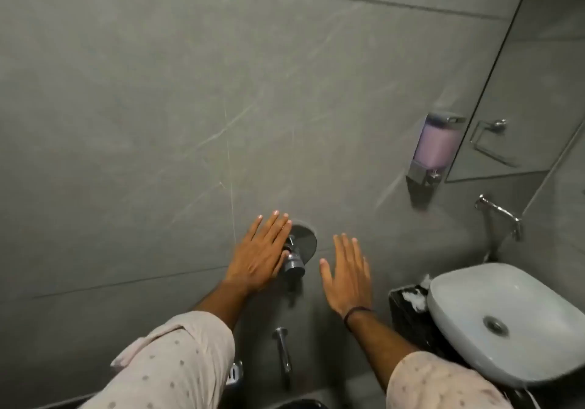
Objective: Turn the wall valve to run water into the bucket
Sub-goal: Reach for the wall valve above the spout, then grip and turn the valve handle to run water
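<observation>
Chrome is showing on the wall valve [296, 252], which is projecting from its round plate on the grey tile above the spout [284, 350]. Your left hand [260, 255] is lying flat with fingers spread, its thumb seemingly touching the valve handle, though contact is blurred. Your right hand [346, 277] is hovering open just beside the valve, gripping nothing.
</observation>
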